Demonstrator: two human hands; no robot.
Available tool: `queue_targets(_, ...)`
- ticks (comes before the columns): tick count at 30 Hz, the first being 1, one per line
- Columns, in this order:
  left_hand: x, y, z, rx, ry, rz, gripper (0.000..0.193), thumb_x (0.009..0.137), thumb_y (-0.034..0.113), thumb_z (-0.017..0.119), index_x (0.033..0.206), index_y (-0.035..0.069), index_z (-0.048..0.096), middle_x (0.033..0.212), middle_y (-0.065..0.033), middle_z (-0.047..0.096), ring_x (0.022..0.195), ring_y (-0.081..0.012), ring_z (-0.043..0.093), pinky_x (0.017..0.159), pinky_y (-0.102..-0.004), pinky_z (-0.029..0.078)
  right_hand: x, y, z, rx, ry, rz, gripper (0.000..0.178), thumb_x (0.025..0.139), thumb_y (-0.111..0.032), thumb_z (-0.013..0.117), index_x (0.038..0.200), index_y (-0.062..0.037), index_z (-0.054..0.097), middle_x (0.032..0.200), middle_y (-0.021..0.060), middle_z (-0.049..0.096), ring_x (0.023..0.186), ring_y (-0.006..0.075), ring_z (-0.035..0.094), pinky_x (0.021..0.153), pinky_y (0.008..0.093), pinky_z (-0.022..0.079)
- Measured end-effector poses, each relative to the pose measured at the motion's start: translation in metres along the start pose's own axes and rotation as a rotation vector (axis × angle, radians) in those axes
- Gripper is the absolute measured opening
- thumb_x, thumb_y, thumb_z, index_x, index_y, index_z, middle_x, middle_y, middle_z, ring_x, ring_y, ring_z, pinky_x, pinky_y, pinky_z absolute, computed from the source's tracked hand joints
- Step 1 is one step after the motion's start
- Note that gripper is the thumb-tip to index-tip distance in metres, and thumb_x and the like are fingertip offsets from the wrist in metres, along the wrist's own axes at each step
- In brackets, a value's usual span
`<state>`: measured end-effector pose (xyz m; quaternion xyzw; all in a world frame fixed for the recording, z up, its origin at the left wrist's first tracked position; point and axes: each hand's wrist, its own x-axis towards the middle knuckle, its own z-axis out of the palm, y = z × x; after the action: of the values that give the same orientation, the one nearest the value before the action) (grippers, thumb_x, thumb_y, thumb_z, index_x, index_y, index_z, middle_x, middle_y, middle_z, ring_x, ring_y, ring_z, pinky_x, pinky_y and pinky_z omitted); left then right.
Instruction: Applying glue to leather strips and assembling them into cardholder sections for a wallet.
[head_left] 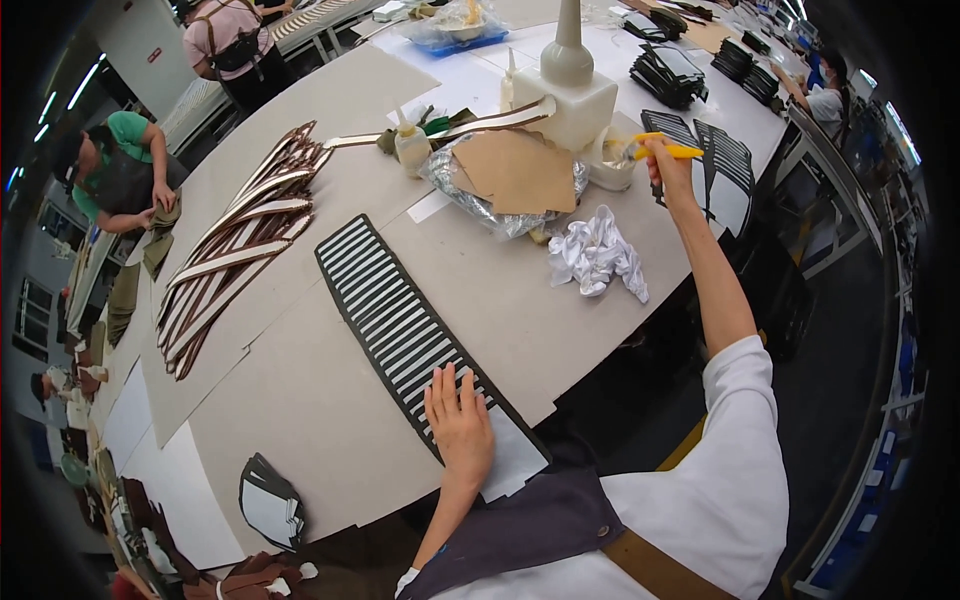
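Black-bordered, white-striped long flat panel [396, 318] slants from near right to far left across the tabletop [300, 400]; left grip [461, 432] rests flat, fingers extended, on its near part; right grip [669, 170], clamped on a yellow-handled brush [683, 152], is farther right.

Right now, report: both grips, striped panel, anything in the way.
Left grip flat on striped panel. Right grip closed on yellow-handled brush, at small tub. Panel stripes up. Crumpled white cloth nearby, off panel.
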<state>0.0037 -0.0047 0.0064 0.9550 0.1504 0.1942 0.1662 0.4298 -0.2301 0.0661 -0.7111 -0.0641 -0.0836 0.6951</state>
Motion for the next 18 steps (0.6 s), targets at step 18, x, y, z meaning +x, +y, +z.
queue_targets(18, 0.0, -0.001, 0.001, -0.017, -0.005, -0.014, 0.036, 0.091, 0.01, 0.058, 0.126, 0.001, 0.055, 0.141, -0.0185, 0.044, 0.136, -0.0344, 0.036, 0.113, -0.0494, 0.025, -0.013, 0.005, -0.033, 0.192, -0.002, 0.307, 0.02, 0.084, -0.024, 0.071, 0.081, -0.0093, 0.058, 0.058, 0.0024, 0.059, 0.039, 0.0104, 0.053, 0.037, 0.0217, 0.04)
